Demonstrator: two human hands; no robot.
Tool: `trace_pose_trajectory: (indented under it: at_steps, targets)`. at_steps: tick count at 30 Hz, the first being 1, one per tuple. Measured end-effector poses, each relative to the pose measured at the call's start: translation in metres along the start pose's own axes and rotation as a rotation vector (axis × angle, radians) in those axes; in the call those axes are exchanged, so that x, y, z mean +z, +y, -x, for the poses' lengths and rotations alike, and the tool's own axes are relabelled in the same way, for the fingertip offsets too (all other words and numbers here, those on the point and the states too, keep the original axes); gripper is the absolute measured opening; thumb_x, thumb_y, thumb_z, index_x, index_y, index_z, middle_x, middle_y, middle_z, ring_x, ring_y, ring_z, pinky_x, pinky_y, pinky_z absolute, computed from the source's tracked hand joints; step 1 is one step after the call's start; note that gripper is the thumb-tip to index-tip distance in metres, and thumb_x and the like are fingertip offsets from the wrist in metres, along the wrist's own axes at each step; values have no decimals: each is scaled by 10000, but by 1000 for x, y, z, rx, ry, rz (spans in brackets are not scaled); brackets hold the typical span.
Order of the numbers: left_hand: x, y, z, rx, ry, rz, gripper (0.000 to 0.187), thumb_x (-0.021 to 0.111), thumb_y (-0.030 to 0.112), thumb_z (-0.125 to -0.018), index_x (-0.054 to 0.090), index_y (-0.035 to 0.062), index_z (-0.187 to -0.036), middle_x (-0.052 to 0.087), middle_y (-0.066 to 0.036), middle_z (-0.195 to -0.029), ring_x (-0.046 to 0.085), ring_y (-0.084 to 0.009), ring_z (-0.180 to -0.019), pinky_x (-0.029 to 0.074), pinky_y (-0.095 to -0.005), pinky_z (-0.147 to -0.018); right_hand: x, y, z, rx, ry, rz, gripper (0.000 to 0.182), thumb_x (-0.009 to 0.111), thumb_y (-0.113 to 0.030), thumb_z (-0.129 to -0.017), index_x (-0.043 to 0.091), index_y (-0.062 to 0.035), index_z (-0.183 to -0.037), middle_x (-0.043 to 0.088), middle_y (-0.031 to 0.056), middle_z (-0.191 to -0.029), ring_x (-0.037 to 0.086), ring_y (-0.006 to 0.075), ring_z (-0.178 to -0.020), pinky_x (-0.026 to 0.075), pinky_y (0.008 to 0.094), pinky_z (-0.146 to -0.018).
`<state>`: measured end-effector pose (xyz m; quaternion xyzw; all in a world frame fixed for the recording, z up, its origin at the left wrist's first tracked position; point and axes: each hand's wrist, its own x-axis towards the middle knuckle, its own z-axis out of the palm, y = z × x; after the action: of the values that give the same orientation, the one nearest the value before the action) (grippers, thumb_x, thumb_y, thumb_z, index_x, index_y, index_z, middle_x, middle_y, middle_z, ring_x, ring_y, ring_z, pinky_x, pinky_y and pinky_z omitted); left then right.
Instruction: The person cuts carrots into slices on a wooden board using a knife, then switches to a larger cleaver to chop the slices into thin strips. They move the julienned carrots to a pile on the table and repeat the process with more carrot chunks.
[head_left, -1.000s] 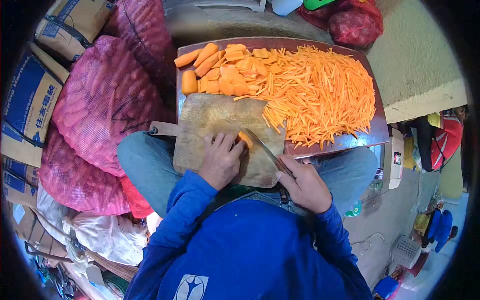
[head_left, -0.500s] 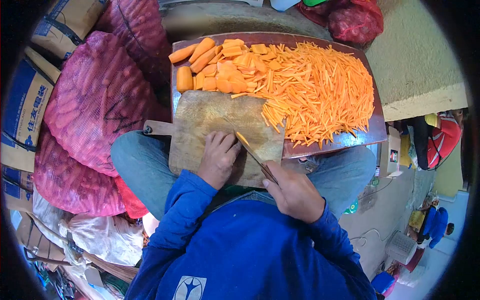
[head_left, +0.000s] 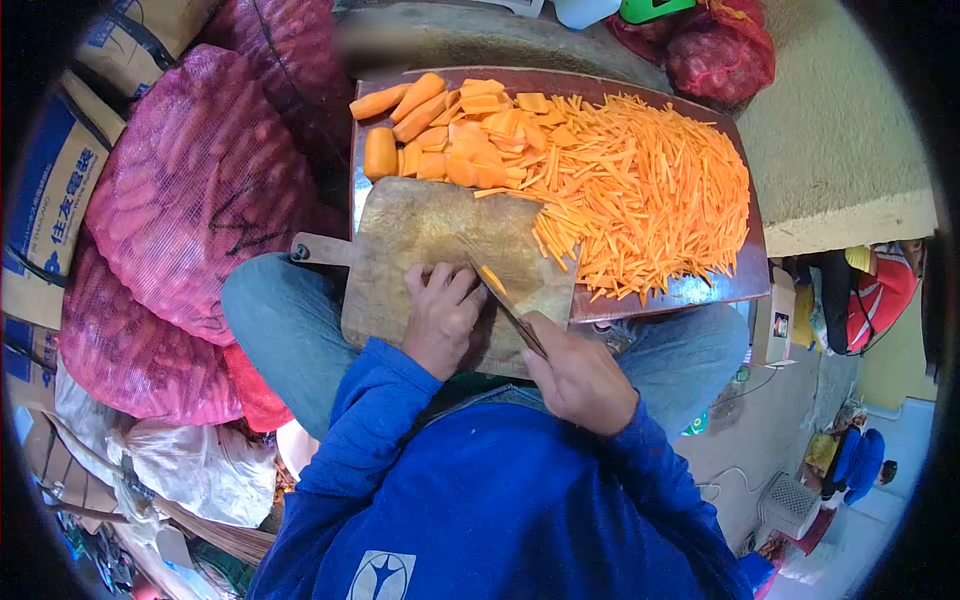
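Note:
A knife [head_left: 512, 312] rests its blade on the wooden cutting board [head_left: 395, 235], the handle wrapped in my right hand [head_left: 582, 378]. Just left of the blade, my left hand [head_left: 443, 318] presses on the board with curled fingers; whatever lies under them is hidden. A thin carrot strip [head_left: 493, 279] sits against the blade's far side. Beyond the board, carrot slices [head_left: 470, 150] lie piled beside several peeled carrots [head_left: 420, 92]. A large heap of carrot sticks [head_left: 655, 190] covers the right of the dark red tabletop [head_left: 735, 287], with some sticks spilling onto the board's corner.
Mesh sacks [head_left: 200, 190] full of carrots stand at my left, in front of cardboard boxes [head_left: 65, 200]. A red net bag [head_left: 715, 65] sits at the back right. Another person in blue [head_left: 862, 465] and a grey basket [head_left: 790, 503] are far right.
The view has shifted slightly. The knife and both hands stay at nearly the same place on the board, and the right hand's grip has turned a little.

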<state>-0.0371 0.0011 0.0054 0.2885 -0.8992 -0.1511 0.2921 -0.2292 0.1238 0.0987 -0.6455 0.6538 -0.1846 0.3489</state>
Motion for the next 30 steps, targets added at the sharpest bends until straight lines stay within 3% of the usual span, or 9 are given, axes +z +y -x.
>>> trace_pose_trajectory:
  at_steps: [4, 6, 14, 19, 21, 27, 28, 30]
  targets:
    - [-1, 1, -2, 12, 24, -2, 280, 790, 125, -816, 788, 80, -1092, 676, -50, -1068, 594, -285, -1023, 357, -521, -987, -1, 1, -10, -25, 6, -3, 379, 598, -212, -1062, 490, -25, -1373, 721, 322, -1020, 695, 551, -937, 535, 646, -782]
    - [2, 0, -2, 7, 43, 5, 296, 788, 121, -810, 786, 81, -1103, 674, -51, -1077, 592, -287, -1028, 357, -519, -987, -4, -2, 0, -42, 72, -39, 364, 646, -144, -1026, 545, -1, -1345, 702, 317, -970, 685, 538, -908, 528, 587, -745]
    - [-1, -3, 2, -21, -40, -11, 432, 781, 116, -751, 769, 82, -1182, 664, -57, -1127, 582, -290, -1067, 355, -522, -991, 1, 2, -6, -5, 48, -24, 368, 649, -149, -1025, 547, -7, -1349, 699, 319, -951, 688, 541, -891, 532, 590, -752]
    - [1, -1, 2, -13, 23, -34, 345, 771, 114, -760, 786, 81, -1103, 672, -50, -1068, 587, -293, -1048, 361, -523, -974, 2, 0, -15, 29, -22, -5, 381, 615, -210, -1045, 514, -7, -1351, 714, 332, -960, 691, 560, -919, 544, 639, -780]
    - [3, -2, 2, -13, 33, -13, 315, 772, 115, -764, 790, 86, -1078, 675, -50, -1057, 590, -294, -1036, 363, -523, -970, 9, 9, -21, -95, 81, 4, 372, 626, -203, -1041, 523, 0, -1335, 711, 331, -944, 688, 560, -906, 544, 633, -770]
    - [0, 0, 2, -42, 74, -1, 257, 765, 123, -785, 793, 96, -1039, 678, -55, -1037, 598, -294, -1003, 363, -519, -959, 0, 2, -10, -92, 100, -61, 359, 641, -194, -1034, 533, -2, -1318, 704, 330, -944, 690, 550, -899, 544, 624, -746]
    - [-1, 0, 2, -46, 51, -11, 255, 765, 127, -786, 792, 94, -1037, 678, -56, -1036, 598, -296, -1000, 363, -516, -956, -3, -1, -7, -33, 34, -60, 379, 651, -176, -1034, 591, 22, -1352, 704, 331, -976, 700, 536, -909, 549, 573, -772]
    - [1, -2, 2, -51, 58, 7, 253, 769, 128, -786, 791, 90, -1036, 678, -60, -1042, 598, -300, -1001, 363, -516, -954, 1, 0, -11, -33, 41, -36, 387, 649, -175, -1035, 582, 20, -1362, 706, 334, -983, 700, 537, -912, 549, 576, -771]
